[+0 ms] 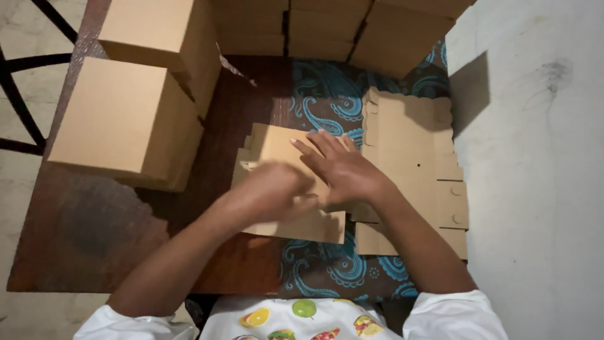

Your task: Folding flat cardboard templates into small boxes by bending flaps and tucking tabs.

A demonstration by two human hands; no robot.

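Fruit-patterned white garment [302, 318], bottom centre of the frame, nearest the camera; white sleeves at either side.

Left hand [274, 192], centre frame: blurred, curled over the flat cardboard blank [277, 148], resting on its lower part. Whether the fingers grip the card or only press on it cannot be told.

Right hand [343, 170], just right of centre: laid palm-down on the same blank, fingers [311, 151] spread fairly wide and stretched toward the upper left, pressing flat, gripping nothing.

Flat cardboard blank: brown, die-cut, stepped edges; lies at centre of the frame on the surface [94, 233], partly over the wood and partly over the patterned cloth [327, 94].

Stack of further flat blanks [409, 126], right of centre: brown, with tabs and small holes, lying on the cloth just beside the right hand and against the pale wall [535, 189].

Assembled boxes: one large box [119, 116] at left, a second [157, 31] above it at upper left, a row of more boxes [327, 25] along the top edge.

Patterned cloth: dark with blue paisley, covering the right part of the dark wooden surface.
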